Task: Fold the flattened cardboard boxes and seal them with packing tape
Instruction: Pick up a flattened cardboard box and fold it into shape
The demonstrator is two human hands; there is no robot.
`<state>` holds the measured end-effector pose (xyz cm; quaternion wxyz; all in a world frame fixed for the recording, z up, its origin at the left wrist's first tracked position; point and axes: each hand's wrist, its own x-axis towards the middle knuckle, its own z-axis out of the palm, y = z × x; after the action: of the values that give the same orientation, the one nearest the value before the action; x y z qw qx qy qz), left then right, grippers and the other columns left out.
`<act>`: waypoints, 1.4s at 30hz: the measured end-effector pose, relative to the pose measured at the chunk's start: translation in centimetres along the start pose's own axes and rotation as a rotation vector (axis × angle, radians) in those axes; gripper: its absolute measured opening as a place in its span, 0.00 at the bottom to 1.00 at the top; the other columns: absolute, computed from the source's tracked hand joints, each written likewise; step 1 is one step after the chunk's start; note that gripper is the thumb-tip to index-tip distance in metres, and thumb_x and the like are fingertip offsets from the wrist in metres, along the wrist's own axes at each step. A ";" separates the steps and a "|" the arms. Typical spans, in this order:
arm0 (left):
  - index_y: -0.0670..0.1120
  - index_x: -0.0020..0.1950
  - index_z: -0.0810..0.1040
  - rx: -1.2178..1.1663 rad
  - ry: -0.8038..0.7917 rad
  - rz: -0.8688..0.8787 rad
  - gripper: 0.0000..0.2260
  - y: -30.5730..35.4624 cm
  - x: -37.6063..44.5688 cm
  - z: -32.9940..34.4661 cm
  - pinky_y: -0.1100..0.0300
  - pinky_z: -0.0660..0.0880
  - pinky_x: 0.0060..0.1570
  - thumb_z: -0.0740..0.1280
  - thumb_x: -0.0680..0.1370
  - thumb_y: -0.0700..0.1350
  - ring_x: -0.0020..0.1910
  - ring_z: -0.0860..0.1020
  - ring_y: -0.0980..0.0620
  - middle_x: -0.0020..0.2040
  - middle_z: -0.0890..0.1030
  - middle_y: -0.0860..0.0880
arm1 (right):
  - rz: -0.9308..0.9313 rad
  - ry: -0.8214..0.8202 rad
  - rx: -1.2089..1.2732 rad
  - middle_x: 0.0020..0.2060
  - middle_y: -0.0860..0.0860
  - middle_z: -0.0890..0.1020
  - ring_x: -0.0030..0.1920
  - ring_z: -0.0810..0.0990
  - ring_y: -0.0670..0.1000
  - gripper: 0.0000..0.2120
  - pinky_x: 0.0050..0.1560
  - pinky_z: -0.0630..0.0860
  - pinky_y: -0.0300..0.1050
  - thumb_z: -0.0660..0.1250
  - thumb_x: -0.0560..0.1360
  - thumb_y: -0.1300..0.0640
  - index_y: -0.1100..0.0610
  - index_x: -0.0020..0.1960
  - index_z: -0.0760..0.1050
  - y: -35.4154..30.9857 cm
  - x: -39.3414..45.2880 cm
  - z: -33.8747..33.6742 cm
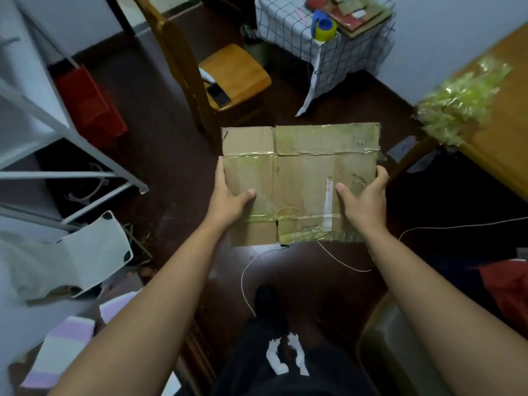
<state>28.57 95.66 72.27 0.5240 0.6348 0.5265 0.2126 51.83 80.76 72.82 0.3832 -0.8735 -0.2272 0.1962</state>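
A person looks down at a flattened cardboard box (pixel 300 181), held out flat in the air above a dark floor (pixel 177 155). The left hand (pixel 231 192) grips the box's left edge, thumb on top and fingers tucked underneath. The right hand (pixel 364 195) grips the box's right edge the same way, thumb pressed on the top face. Old yellowish tape strips cross the cardboard, and a white label strip lies near the right thumb.

Beyond the box's far left corner stands a wooden chair (pixel 228 72) with a dark phone (pixel 218 95) on its seat. Beyond the far edge, a tabletop with a checked cloth (pixel 288 27) carries a packing tape roll (pixel 324 27), yellow with a blue core. To the right of the box, crumpled yellowish tape (pixel 460 101) lies on a wooden tabletop (pixel 503 132). A thin white cord (pixel 248 284) trails across the floor below the box's near edge.
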 end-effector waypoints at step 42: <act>0.51 0.75 0.62 0.146 0.124 0.099 0.30 20.1 40.8 12.7 0.54 0.71 0.60 0.72 0.76 0.46 0.61 0.71 0.54 0.66 0.72 0.52 | 0.135 -0.120 0.081 0.76 0.59 0.57 0.74 0.63 0.60 0.48 0.72 0.62 0.55 0.71 0.75 0.50 0.48 0.80 0.39 -10.3 41.8 2.2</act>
<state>62.43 128.50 74.13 0.4317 0.6822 0.5399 0.2383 82.44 111.14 72.17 0.3897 -0.8574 -0.1820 0.2826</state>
